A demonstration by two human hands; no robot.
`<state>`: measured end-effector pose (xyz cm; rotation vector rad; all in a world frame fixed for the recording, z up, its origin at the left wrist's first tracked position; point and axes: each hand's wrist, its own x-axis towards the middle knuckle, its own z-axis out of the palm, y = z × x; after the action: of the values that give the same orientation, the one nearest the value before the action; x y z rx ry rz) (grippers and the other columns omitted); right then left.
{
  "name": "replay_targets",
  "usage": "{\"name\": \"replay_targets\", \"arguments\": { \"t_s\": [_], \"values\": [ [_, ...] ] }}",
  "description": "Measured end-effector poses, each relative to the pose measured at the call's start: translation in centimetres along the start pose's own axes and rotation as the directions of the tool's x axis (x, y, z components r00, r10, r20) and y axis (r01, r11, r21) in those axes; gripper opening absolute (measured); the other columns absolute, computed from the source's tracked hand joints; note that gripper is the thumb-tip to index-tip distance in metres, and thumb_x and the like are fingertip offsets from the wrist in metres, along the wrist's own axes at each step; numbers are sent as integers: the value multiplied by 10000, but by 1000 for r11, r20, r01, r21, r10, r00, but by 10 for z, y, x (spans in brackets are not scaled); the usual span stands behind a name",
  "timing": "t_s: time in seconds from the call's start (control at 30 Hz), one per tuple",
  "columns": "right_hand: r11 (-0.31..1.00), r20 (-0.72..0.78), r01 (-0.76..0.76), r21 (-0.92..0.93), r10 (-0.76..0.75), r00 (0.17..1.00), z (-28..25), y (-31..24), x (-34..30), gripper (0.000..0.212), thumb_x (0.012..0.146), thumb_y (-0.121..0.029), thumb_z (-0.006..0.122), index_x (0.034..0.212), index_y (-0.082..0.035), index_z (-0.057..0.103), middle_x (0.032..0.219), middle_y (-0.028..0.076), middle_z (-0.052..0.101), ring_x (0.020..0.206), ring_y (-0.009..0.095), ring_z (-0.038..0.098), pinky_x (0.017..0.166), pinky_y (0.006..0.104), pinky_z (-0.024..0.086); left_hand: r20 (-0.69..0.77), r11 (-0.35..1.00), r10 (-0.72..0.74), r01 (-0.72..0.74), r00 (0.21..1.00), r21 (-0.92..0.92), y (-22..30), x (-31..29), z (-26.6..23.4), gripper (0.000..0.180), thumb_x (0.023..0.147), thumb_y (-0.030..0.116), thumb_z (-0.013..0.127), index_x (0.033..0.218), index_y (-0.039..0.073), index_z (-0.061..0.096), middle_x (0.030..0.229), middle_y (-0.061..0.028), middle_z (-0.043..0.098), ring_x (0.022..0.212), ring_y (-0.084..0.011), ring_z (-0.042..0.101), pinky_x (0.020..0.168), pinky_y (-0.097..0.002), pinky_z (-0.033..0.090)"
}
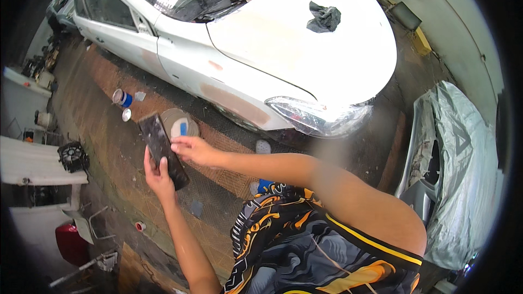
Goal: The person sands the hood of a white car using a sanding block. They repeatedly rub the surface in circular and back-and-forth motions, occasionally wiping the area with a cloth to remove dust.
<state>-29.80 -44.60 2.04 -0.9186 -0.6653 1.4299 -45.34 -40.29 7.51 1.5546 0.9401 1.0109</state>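
Note:
My left hand [159, 173] grips a long, dark rectangular block [162, 149], which looks like a sanding block, with the thumb across its face. It is tilted, its upper end leaning left. At the block's right edge, my right hand [193, 151] has its fingers pinched together, touching or nearly touching it. Whatever lies between those fingertips is too small to make out. Just behind the block, a round, pale tub [190, 124] stands on the floor, with something white and blue on or in it, partly covered by the block.
A white car [185, 73] with brownish filler patches stands ahead, dark crumpled plastic [323, 17] on its hood. An open blue can [122, 97] sits on the floor mats at left. A plastic-covered bumper [457, 174] stands at right; a chair frame [90, 226] is at lower left.

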Motion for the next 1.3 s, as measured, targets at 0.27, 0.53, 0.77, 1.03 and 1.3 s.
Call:
{"name": "replay_targets", "arguments": {
  "t_s": [0.27,0.53,0.77,1.03,1.3],
  "values": [
    [958,-309,257,128,-208,928,-84,-90,38,403,1007,-235,700,1339,-12,647,1163,65,702,1011,134,669,776,277,583,362,879,248,-366,899,306,-10,128,110,782,909,133,793,1549,-36,376,1406,-182,578,1236,-243,587,1059,-368,470],
    [910,-481,380,165,-262,837,-178,-137,93,268,1038,-238,648,1207,-36,696,1058,7,702,924,78,645,718,265,566,547,876,210,-405,810,263,13,226,206,952,779,162,903,1544,-37,373,1323,-176,586,1192,-272,596,1013,-389,493],
    [890,-624,411,198,-208,753,-242,-182,81,233,1077,-213,547,1238,-51,589,1056,48,680,949,119,649,772,332,569,681,986,-41,140,731,-92,4,278,281,638,923,57,594,1511,-105,406,1401,-180,583,1232,-224,596,1076,-326,439],
    [840,-746,509,189,-215,631,-246,-196,64,293,1046,-230,622,1261,-50,536,1136,80,666,1006,151,665,871,356,569,850,987,92,-160,518,-10,-7,299,341,704,920,160,707,1511,-69,400,1421,-182,569,1261,-282,592,1042,-382,479],
    [791,-884,610,57,-244,399,-236,-191,79,391,1049,-253,620,1323,2,507,1139,111,663,907,157,680,770,337,590,931,841,199,-540,306,-2,-1,320,355,879,819,209,881,1509,-44,400,1359,-198,605,1200,-272,629,1014,-368,497]
  ]
}}
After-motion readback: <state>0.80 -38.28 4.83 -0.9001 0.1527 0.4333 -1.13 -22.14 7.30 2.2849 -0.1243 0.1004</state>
